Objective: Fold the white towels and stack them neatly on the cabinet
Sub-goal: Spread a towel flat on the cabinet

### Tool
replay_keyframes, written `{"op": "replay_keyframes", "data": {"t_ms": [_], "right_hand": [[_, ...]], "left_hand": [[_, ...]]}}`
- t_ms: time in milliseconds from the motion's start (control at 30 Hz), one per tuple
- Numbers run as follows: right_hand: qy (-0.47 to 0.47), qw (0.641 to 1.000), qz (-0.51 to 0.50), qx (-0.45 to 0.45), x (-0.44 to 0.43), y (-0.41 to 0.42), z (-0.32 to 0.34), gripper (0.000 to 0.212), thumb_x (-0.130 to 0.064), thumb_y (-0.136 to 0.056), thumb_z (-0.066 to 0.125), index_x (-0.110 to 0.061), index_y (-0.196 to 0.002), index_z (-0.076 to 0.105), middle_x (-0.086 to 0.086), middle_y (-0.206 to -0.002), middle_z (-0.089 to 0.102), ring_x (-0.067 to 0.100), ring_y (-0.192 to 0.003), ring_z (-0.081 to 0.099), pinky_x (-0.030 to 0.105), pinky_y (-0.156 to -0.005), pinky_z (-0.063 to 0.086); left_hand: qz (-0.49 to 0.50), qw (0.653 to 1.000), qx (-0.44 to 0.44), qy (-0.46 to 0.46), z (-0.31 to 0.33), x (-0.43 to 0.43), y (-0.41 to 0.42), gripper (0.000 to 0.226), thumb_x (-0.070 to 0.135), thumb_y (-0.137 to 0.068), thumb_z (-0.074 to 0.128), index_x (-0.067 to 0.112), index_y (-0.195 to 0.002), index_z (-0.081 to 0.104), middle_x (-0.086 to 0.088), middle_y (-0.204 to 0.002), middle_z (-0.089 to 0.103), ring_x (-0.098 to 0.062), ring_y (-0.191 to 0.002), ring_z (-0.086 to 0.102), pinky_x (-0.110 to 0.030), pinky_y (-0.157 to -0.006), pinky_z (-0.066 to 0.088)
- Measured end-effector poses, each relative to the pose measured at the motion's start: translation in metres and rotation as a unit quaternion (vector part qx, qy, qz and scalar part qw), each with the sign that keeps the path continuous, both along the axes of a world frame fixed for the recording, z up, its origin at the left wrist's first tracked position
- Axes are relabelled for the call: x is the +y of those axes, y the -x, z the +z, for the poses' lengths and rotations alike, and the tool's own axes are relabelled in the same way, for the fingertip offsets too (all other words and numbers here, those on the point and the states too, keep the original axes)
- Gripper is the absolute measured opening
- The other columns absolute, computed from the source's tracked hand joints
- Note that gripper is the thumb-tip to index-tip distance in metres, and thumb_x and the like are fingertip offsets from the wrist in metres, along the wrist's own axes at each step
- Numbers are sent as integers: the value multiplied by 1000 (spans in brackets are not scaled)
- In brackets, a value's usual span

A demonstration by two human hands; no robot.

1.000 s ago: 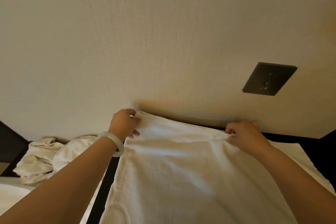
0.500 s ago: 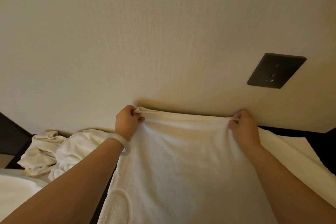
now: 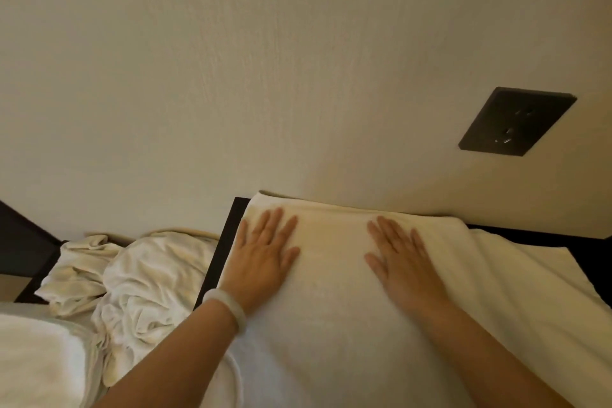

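A white towel lies spread on the dark cabinet, its far folded edge against the wall. My left hand presses flat on the towel's far left part, fingers straight and spread; a pale bangle sits on that wrist. My right hand presses flat on the towel a little right of centre, fingers straight too. Another layer of white towel sticks out from underneath on the right. A crumpled heap of white towels lies to the left of the cabinet.
A beige wall rises right behind the cabinet, with a dark socket plate at the right. White bedding fills the lower left corner. A dark furniture edge shows at the far left.
Both hands let go of the towel's far edge, which they had carried to the wall, and now lie flat on top of the towel.
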State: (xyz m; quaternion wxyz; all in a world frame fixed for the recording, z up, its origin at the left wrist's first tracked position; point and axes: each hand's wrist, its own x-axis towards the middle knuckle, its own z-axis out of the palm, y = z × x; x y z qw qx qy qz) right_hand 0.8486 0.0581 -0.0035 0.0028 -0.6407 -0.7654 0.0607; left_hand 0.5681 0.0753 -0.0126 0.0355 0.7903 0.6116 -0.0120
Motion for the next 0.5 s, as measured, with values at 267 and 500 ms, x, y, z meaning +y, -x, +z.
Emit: {"op": "replay_keyframes", "data": {"t_ms": [267, 500], "right_hand": [[-19, 996, 80, 34, -64, 45, -7, 61, -48, -96, 35, -19, -149, 42, 5, -157, 35, 24, -145, 33, 46, -115, 14], [2, 984, -180, -12, -75, -25, 28, 66, -51, -103, 18, -15, -158, 9, 4, -166, 5, 19, -153, 1, 39, -123, 0]], "left_hand": [[-39, 998, -51, -19, 11, -57, -33, 63, 55, -99, 24, 23, -151, 37, -9, -159, 30, -32, -146, 30, -59, -114, 21], [131, 991, 5, -4, 28, -73, 0, 84, 56, -84, -22, 21, -158, -2, -11, -165, -5, -30, -152, -5, -52, -122, -1]]}}
